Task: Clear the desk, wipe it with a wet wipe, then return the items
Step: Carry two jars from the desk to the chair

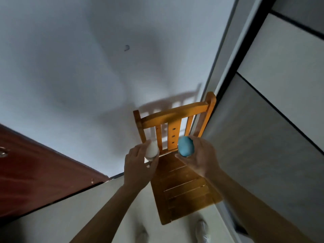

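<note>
Wooden chair (182, 183) stands straight ahead, seat slats facing the camera, backrest against the white wall (70, 67); its shadow falls on the wall behind; a small dark mark (126, 48) sits higher up the wall. Red-brown door (35, 172) runs along the left; grey panels w/ black frames (280, 85) close in on the right, touching or just beside the chair's right post. Two white shoes (202, 228) show at the bottom on the pale floor (70, 216), near the seat's front edge.

Both forearms reach fwd over the seat; nothing lies between the hands and the chair. L hand (138, 165) grips a white egg (152, 151), thumb and fingers curled round its lower half; R hand (201, 155) holds a blue egg (185, 146), fingers wrapped behind it, thumb under. Both are in the air in front of the backrest slats, above the rear of the seat, apart from each other w/ the centre slat between.

White egg: long axis near upright in view, narrow end up twd the wall. Blue egg: long axis also roughly upright, top leaning slightly left; which end is narrower is prob. lost to blur.
</note>
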The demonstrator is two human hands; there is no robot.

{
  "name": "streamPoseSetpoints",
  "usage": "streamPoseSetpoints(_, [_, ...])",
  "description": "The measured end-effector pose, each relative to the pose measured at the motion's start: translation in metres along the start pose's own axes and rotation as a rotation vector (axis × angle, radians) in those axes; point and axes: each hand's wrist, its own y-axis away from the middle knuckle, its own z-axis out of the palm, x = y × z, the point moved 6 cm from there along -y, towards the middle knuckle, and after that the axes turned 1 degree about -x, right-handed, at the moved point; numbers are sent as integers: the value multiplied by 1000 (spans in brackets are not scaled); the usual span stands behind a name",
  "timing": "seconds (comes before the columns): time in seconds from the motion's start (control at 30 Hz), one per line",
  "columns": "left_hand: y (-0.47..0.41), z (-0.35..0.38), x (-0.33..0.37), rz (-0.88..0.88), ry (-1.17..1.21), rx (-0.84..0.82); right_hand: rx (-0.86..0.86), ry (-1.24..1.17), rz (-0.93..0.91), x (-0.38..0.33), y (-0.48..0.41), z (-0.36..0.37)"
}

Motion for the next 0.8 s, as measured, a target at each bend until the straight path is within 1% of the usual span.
streamPoseSetpoints(0.1, [-9, 47, -16, -76, -31, -41, -59, -49, -61, 33, -28, 33])
streamPoseSetpoints(0.2, [-11, 94, -40, -179, -34, -49, -129, -44, -103, 65, -41, 79])
streamPoseSetpoints(0.27, [-7, 131, -63, -268, -22, -64, -178, -30, -96, 88, -44, 116])
streamPoseSetpoints(0.37, [8, 184, -102, -360, -22, -134, -242, -38, -54, 117, -40, 172])
streamPoseSetpoints(0.47, [33, 231, -143, -382, -43, -211, -255, -78, -25, 136, -27, 229])
streamPoseSetpoints(0.57, [51, 264, -179, -396, -65, -270, -323, -163, 50, 149, -11, 282])
streamPoseSetpoints(0.7, [67, 301, -223, -447, -64, -282, -388, -168, 114, 158, 1, 344])
streamPoseSetpoints(0.8, [70, 324, -252, -501, -60, -270, -396, -128, 102, 156, -1, 381])
